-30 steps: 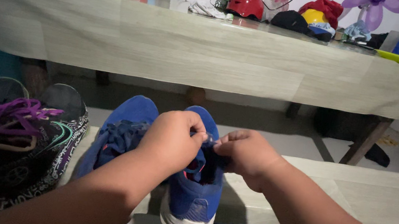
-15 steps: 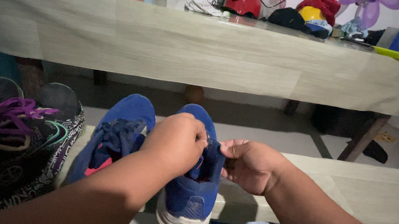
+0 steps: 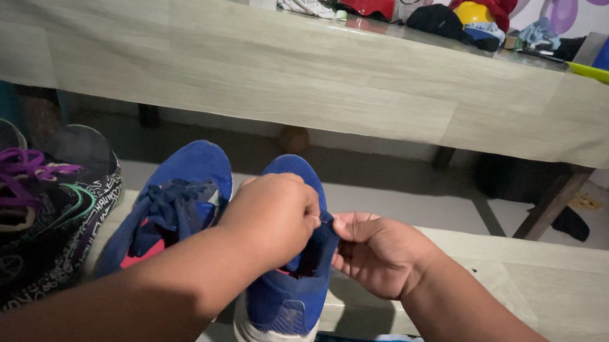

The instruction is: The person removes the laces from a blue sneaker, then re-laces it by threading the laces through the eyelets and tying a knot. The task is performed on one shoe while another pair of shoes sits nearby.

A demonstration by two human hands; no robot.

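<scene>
Blue mesh fills the centre of your view: the right-hand blue sneaker (image 3: 286, 288) sits on the pale wood-grain worktop (image 3: 581, 289), heel toward you. Your left hand (image 3: 274, 218) covers its collar with fingers curled shut on the opening, and your right hand (image 3: 380, 253) pinches the collar's other edge, fingers closed on the fabric. Its twin, the other blue sneaker (image 3: 173, 200), lies just beside it. Black shoes with purple laces (image 3: 5, 208) rest farther left.

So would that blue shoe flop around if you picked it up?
Probably only on top: the blue shoe has soft fabric pinched between the hands, left and right. Its thick white sole looks stiffer. It seems light.
</scene>
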